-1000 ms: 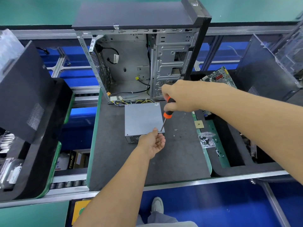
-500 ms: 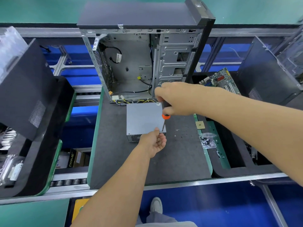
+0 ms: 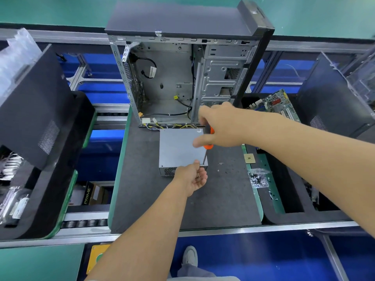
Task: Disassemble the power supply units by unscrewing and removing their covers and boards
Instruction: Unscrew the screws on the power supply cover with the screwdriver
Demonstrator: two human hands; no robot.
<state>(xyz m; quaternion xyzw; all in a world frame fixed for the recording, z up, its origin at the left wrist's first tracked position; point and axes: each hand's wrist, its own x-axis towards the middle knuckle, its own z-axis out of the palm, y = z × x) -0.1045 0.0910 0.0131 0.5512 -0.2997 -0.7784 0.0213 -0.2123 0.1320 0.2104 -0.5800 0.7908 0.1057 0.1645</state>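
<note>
At far left a black panel (image 3: 30, 110) leans over a green-edged tray (image 3: 67, 199) that holds clear bags (image 3: 14, 201) of parts. Beside it, on the dark mat (image 3: 146, 199) of the desk, an open PC case (image 3: 182, 78) stands upright with loose cables (image 3: 172, 125) spilling from its lower edge. Just in front of the case lies the grey PSU (image 3: 178, 147), flat on the mat, its vented side facing the person. The left hand (image 3: 191, 178) rests at the PSU's near right corner, palm partly up, fingers loosely curled; whether it holds a screw I cannot tell. Above it the right hand (image 3: 221, 126) is clenched around the orange-and-black handle of a screwdriver (image 3: 208, 142), whose shaft points down to the PSU's top by that same near right corner; the hand is blurred. To the right of the PSU a few small screws (image 3: 220, 165) lie scattered on the mat. Further right, on the green rim of the next tray (image 3: 265, 163), sits a small square chip (image 3: 250, 158), and near it a clear bag of screws (image 3: 258, 178). Behind these a motherboard (image 3: 278, 104) lies tilted in the tray, and at far right another dark panel (image 3: 328, 98) stands leaning. At the bottom edge a grey shoe (image 3: 189, 256) shows on the blue floor.
</note>
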